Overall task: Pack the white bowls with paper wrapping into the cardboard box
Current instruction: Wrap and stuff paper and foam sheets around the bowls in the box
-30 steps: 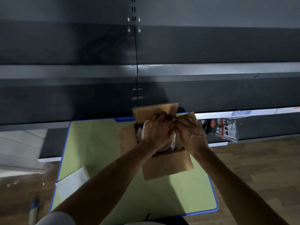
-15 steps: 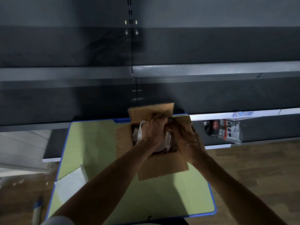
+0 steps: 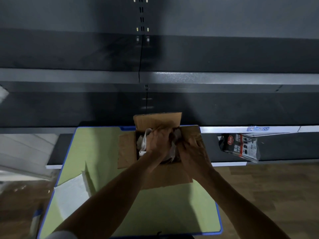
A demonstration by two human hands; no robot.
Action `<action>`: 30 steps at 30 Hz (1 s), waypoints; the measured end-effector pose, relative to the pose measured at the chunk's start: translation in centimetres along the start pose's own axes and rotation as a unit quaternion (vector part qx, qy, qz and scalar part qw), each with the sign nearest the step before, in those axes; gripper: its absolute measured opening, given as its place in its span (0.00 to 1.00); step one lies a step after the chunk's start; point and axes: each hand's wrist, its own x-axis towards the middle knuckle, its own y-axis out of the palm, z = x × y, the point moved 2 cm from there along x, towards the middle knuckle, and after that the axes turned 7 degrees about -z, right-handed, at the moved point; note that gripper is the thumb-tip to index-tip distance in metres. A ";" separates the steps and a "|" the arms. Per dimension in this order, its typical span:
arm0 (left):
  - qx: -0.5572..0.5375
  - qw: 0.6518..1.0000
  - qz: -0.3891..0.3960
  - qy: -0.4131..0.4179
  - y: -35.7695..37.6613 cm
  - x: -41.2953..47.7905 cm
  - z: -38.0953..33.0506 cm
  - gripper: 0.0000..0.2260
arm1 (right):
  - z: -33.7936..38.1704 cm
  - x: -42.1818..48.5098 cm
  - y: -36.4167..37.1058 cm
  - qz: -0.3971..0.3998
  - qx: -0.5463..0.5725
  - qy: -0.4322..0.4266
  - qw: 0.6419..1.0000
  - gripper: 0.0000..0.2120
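An open cardboard box [image 3: 165,176] stands on the far part of a green table [image 3: 96,152], its flaps folded outward. Both my hands reach down into it. My left hand [image 3: 159,142] is closed around a paper-wrapped bundle, with white wrapping paper [image 3: 143,144] sticking out on its left side. My right hand [image 3: 191,149] presses against the right side of the same bundle, fingers curled over the box's right edge. The bowls themselves are hidden under paper and hands.
A white sheet of paper [image 3: 72,192] lies on the table's left edge. Dark metal shelving [image 3: 155,75] rises right behind the table. A black packet [image 3: 240,145] hangs from the shelf rail at right. Wooden floor [image 3: 267,187] shows on both sides.
The view has shifted slightly, moving the box leftward. My hands have sunk a little deeper into the box, and my right hand has moved off the right flap toward the bundle.
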 end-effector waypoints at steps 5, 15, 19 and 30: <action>0.016 0.999 -0.024 0.044 -0.8 -0.7 -0.4 0.08 | -0.2 0.3 -0.4 -0.030 0.015 -0.032 0.999 0.09; 0.034 0.999 0.022 -0.014 -0.7 0.4 -0.9 0.16 | -1.0 0.0 0.2 -0.030 0.030 -0.050 0.998 0.11; 0.052 0.998 0.027 -0.015 -0.9 -0.2 -1.3 0.22 | -1.2 -0.1 -0.3 -0.021 0.046 -0.052 0.997 0.14; -0.055 0.995 -0.078 0.035 -5.2 -4.3 2.9 0.10 | 0.9 1.4 -2.6 -0.033 0.101 -0.023 0.994 0.25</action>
